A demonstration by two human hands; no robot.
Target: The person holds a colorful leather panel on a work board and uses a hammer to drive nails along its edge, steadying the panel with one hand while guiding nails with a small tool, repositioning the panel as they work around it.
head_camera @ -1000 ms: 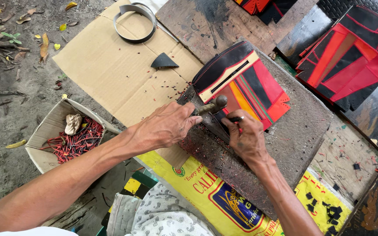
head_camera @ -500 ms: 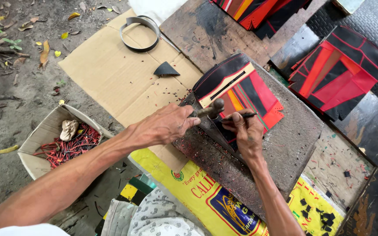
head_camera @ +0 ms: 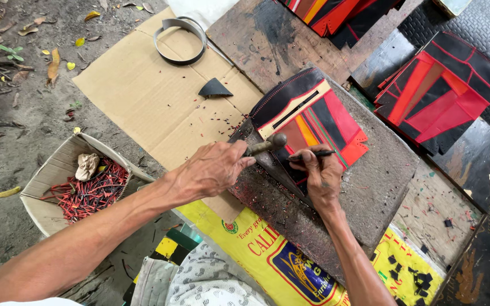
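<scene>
Cardboard box [head_camera: 52, 170] at 9 o'clock — red scraps [head_camera: 89, 190], crumpled rag [head_camera: 86, 165]. Left hand [head_camera: 214, 169] grips hammer [head_camera: 265, 144]; right hand [head_camera: 321, 173] pinches punch [head_camera: 313, 154] on patchwork piece [head_camera: 313, 116].

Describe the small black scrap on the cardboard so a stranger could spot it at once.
Start at the big brown cardboard sheet on the ground, left of the grey work slab. Near its right edge, below the black strap loop, lies the black scrap. It alone is a solid, flat wedge with one curved side; the loop is an open ring.
</scene>
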